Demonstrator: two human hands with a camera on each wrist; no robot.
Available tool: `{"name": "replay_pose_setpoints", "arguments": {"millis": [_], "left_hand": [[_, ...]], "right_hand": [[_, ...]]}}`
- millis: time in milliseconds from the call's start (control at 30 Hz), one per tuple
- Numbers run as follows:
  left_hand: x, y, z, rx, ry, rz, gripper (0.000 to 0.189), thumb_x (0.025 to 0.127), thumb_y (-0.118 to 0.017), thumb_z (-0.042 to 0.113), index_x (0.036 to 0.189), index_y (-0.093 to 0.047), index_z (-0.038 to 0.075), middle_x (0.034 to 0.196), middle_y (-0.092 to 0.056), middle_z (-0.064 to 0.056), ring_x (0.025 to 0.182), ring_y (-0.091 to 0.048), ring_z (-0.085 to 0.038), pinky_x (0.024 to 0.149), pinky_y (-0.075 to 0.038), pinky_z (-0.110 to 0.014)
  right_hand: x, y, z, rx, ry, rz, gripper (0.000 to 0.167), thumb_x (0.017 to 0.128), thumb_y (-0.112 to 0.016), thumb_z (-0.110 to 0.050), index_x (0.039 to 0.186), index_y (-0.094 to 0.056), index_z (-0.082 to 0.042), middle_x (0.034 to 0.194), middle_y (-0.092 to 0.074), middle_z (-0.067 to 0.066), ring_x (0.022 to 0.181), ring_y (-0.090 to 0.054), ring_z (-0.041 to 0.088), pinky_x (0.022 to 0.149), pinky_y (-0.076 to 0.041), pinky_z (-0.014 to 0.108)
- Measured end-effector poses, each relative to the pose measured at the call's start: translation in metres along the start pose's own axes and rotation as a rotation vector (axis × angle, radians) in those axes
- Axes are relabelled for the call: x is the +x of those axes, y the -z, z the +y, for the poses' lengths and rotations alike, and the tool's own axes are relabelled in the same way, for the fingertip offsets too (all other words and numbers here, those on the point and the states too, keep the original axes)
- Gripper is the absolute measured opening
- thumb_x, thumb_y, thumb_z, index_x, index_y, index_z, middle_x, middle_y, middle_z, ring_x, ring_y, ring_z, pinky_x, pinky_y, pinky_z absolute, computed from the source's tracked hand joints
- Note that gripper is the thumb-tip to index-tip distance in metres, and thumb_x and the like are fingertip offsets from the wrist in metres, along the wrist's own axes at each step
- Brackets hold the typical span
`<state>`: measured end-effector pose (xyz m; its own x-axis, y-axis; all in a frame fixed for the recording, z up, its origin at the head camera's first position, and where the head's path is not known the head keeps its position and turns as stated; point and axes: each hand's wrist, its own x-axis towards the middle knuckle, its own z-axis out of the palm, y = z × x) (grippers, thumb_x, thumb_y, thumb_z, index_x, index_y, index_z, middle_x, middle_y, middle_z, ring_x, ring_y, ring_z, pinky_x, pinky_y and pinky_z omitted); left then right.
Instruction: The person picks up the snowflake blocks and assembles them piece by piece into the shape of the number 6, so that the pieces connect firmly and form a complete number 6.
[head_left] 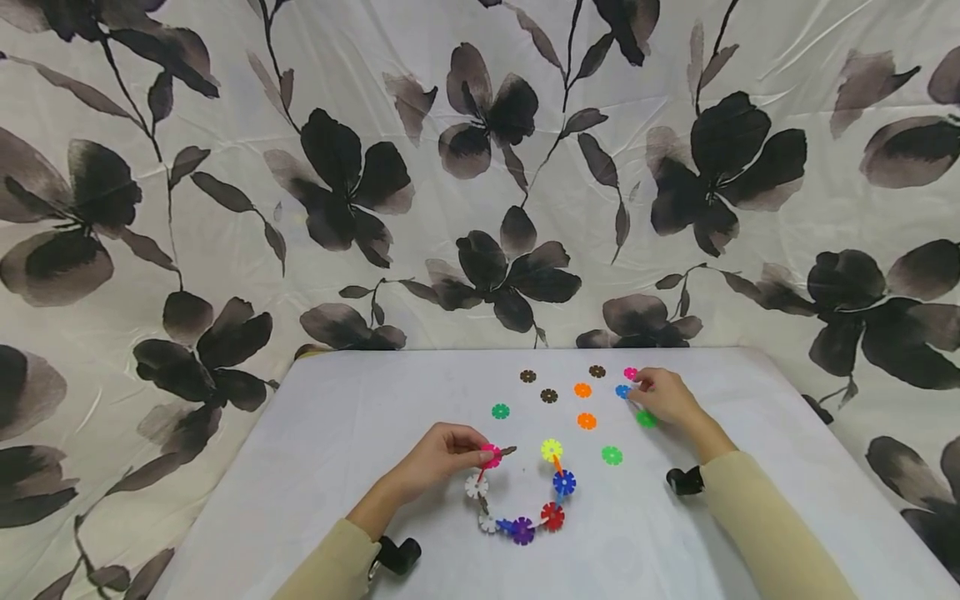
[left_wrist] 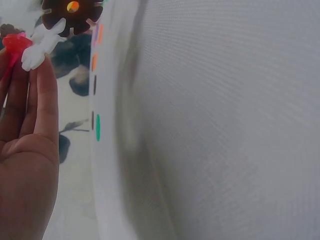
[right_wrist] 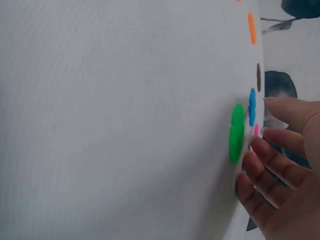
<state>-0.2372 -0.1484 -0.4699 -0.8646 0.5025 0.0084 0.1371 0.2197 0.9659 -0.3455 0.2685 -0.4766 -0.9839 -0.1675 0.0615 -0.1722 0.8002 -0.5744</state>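
Observation:
My left hand pinches a pink snowflake disc at one end of a curved chain of interlocked discs. A brown disc is slotted edge-on into the pink one. White, purple, red, dark blue and yellow discs show along the chain. My right hand hovers by a loose light-blue disc, a pink disc and a green disc. In the right wrist view its thumb and fingers stand apart, with nothing gripped.
On the white table lie loose brown, orange, teal and bright green discs. A floral cloth hangs behind the far edge. Black cameras are worn at both wrists.

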Motion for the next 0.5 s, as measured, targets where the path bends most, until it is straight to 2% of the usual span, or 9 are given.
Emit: {"name": "replay_pose_setpoints", "arguments": {"millis": [200,400,500], "left_hand": [[0.003,-0.001,0.001,-0.003,-0.004,-0.012,0.017,0.095,-0.075,0.017,0.107,-0.076,0.004,0.099,-0.077,-0.01,0.088,-0.071,-0.02,0.088,-0.058,-0.031],[0.005,-0.001,0.002,-0.013,0.01,-0.016,0.018,0.094,-0.076,0.017,0.107,-0.076,0.005,0.099,-0.078,-0.009,0.092,-0.072,-0.028,0.087,-0.057,-0.03],[0.006,-0.002,0.001,-0.015,0.012,-0.014,0.018,0.094,-0.076,0.017,0.107,-0.076,0.005,0.099,-0.078,-0.009,0.093,-0.072,-0.031,0.086,-0.058,-0.03]], "right_hand": [[0.008,-0.006,-0.002,-0.053,-0.086,-0.012,0.037,0.096,-0.07,-0.023,0.122,-0.066,0.004,0.099,-0.063,0.014,0.088,-0.055,0.028,0.073,-0.046,0.038],[0.011,-0.01,0.0,-0.033,-0.109,-0.024,0.03,0.097,-0.07,-0.021,0.113,-0.068,0.004,0.1,-0.068,0.014,0.089,-0.058,0.027,0.08,-0.05,0.043],[0.01,-0.012,0.001,-0.008,-0.108,-0.03,0.03,0.097,-0.07,-0.021,0.111,-0.068,0.006,0.099,-0.069,0.015,0.088,-0.059,0.027,0.08,-0.05,0.044]]}}
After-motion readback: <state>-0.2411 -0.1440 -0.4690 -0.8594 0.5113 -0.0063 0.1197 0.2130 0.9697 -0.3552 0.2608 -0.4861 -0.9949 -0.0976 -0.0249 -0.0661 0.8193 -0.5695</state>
